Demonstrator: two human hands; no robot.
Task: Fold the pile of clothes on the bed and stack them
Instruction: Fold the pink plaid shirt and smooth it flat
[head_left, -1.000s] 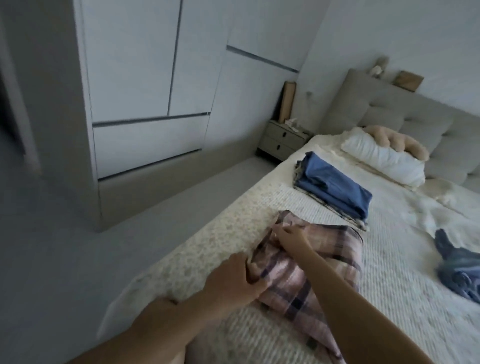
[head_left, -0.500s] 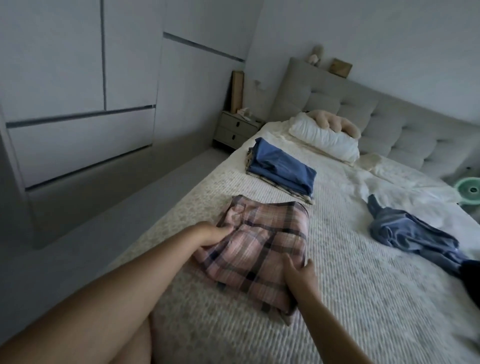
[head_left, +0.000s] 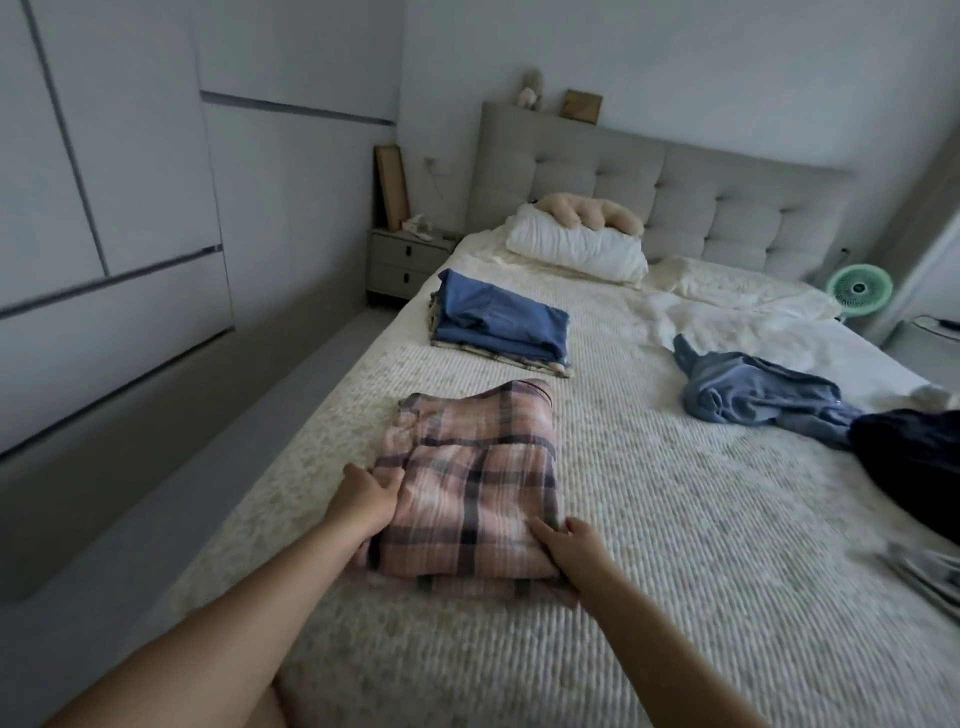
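Observation:
A folded pink plaid garment (head_left: 472, 478) lies on the bed (head_left: 675, 545) in front of me. My left hand (head_left: 363, 499) grips its left edge, fingers curled round the fabric. At its near right corner my right hand (head_left: 569, 545) holds the fold, thumb on top. Farther up the bed sits a stack of folded clothes with a blue piece on top (head_left: 498, 319). A crumpled blue garment (head_left: 758, 395) lies unfolded to the right, and a dark navy garment (head_left: 914, 462) sits at the right edge.
A white pillow (head_left: 576, 249) with a beige plush toy (head_left: 587, 210) lies by the grey headboard (head_left: 675, 192). A nightstand (head_left: 405, 260) stands left of the bed, a green fan (head_left: 860, 288) at the right. White wardrobes (head_left: 119, 182) line the left wall.
The view has swung right and centred on the bed. My hands moved from the top of the plaid garment to its left edge and near right corner, and it now lies folded flatter.

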